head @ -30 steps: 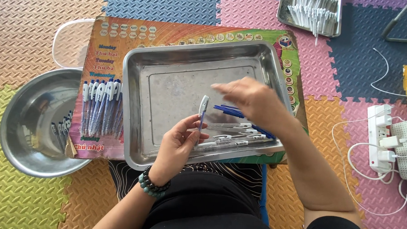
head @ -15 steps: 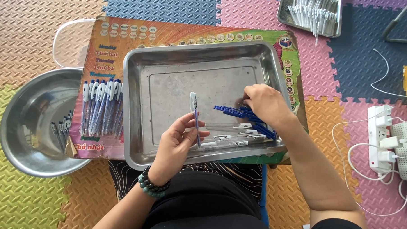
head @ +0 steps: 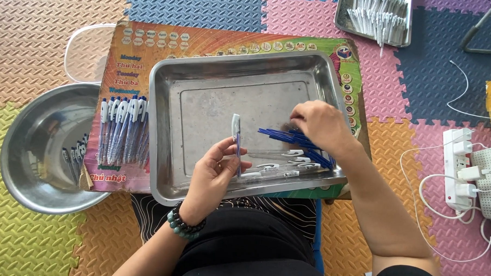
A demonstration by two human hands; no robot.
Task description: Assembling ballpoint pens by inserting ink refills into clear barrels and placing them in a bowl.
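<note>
Head view: I see my left hand [head: 214, 172] grasping an upright pen [head: 236, 140]; at three o'clock, my right hand [head: 322, 124] pinches blue refills [head: 283, 136] in the tray [head: 204, 71].

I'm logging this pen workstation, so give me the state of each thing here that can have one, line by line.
left hand: shut on a pen, held upright over the tray.
right hand: fingers down on the blue refills, grip hidden.
metal tray: mostly bare, clear barrels along its near side.
row of pens: lying side by side on the board.
round bowl: holds a few dark parts.
power strip: plugs inserted.
</note>
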